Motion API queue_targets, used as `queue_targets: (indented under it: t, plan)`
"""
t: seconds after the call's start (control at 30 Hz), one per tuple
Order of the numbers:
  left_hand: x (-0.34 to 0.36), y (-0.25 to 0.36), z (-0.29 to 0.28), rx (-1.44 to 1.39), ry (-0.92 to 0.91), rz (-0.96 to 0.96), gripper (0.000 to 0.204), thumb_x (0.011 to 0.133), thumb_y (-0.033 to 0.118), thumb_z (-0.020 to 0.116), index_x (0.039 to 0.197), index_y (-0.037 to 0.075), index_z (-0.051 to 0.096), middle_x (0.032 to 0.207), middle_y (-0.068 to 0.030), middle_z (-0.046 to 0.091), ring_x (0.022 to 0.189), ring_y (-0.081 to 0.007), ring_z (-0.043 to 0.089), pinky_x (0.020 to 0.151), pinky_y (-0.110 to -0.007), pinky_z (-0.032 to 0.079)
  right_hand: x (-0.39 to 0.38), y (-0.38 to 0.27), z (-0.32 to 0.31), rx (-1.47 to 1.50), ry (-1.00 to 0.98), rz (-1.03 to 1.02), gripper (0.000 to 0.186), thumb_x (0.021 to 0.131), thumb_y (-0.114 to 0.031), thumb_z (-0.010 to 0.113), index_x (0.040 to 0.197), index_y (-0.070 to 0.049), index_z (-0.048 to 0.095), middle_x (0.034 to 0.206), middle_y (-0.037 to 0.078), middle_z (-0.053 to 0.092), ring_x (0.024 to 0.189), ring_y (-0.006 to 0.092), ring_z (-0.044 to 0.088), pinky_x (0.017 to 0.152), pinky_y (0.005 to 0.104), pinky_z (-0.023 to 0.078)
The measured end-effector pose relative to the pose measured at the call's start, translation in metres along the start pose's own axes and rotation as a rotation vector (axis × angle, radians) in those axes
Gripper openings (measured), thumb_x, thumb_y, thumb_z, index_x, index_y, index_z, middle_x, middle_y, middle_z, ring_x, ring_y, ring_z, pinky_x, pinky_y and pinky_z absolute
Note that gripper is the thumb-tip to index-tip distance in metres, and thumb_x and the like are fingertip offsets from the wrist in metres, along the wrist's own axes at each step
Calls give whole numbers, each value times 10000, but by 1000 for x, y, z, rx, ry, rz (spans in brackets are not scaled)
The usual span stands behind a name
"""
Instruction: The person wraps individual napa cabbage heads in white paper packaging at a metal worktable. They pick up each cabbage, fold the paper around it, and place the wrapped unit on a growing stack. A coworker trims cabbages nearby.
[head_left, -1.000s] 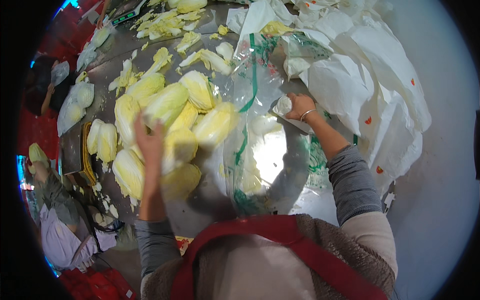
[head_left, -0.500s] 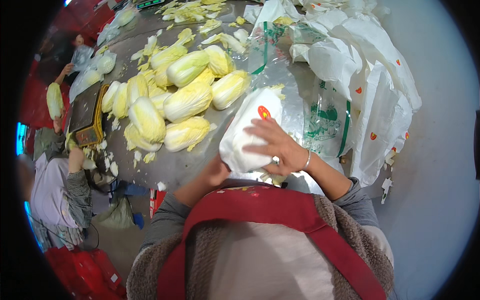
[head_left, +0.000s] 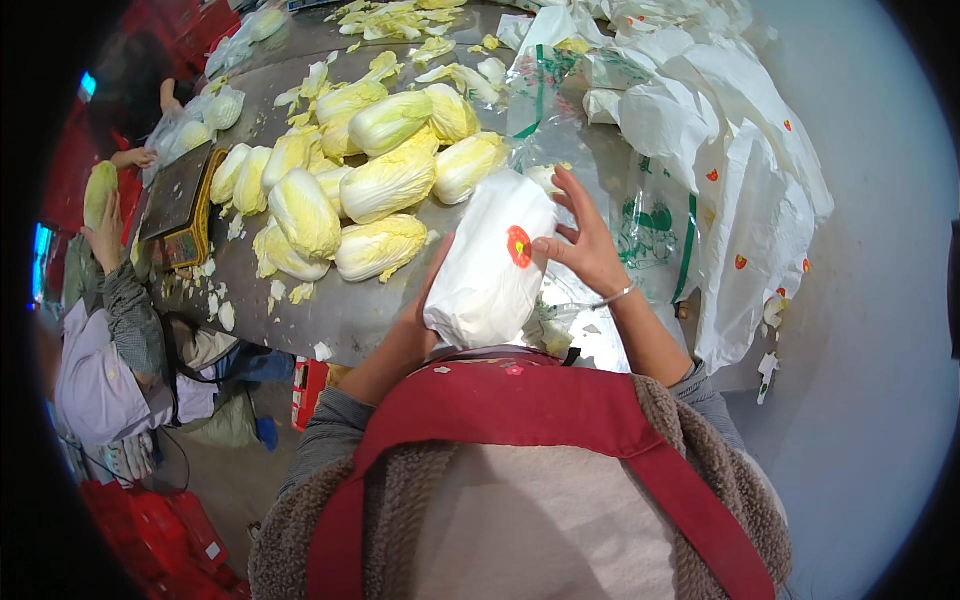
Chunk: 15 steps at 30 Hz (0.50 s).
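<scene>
A bundle wrapped in white paper [head_left: 485,270], shaped like a napa cabbage, stands tilted at the table's near edge. A red oval mark with a yellow centre shows on its right side; what is inside stays covered. My left hand [head_left: 425,300] holds the bundle's left side, its fingers partly hidden behind the paper. At the right side, my right hand [head_left: 585,240] has its fingers spread, the thumb tip at the paper beside the red mark. A heap of bare napa cabbages [head_left: 390,185] lies to the left of the bundle.
White wrapping sheets [head_left: 750,200] hang over the table's right edge. A clear bag with green print [head_left: 650,225] lies beside them. Loose leaves [head_left: 395,20] are scattered at the back. Left of the heap stands a scale [head_left: 180,215]; a co-worker there holds a cabbage [head_left: 100,193].
My right hand has come off the bundle's front to its right side, fingers spreading. The bundle has turned, its red mark now lower. At left, the co-worker's hand has risen to the cabbage.
</scene>
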<state>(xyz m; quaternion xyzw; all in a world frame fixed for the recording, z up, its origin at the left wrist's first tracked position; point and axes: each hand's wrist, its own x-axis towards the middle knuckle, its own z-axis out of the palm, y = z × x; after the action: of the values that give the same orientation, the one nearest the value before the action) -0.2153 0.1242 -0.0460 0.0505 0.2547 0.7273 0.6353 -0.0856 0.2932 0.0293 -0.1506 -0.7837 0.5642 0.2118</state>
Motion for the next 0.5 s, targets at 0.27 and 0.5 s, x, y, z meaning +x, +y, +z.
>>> queue_targets:
  t: [0.27, 0.5]
  plan:
    - [-11, 43, -35, 3, -712, -168, 922, 754, 635, 543, 1403, 67, 219, 1380, -115, 361, 1254, -250, 376, 1024, -431, 320, -29, 35, 6, 826, -6, 314, 464, 798, -187, 660, 1179, -112, 405, 1119, 87, 467, 1032, 193, 503, 843, 318, 463]
    - [-15, -4, -25, 281, 184, 453, 585, 835, 220, 611, 1307, -1, 345, 1215, -133, 508, 1077, -243, 531, 931, -377, 432, -52, 1, 50, 103, -237, 386, 586, 794, -249, 668, 1234, -24, 352, 1095, 161, 496, 942, 236, 568, 728, 350, 503]
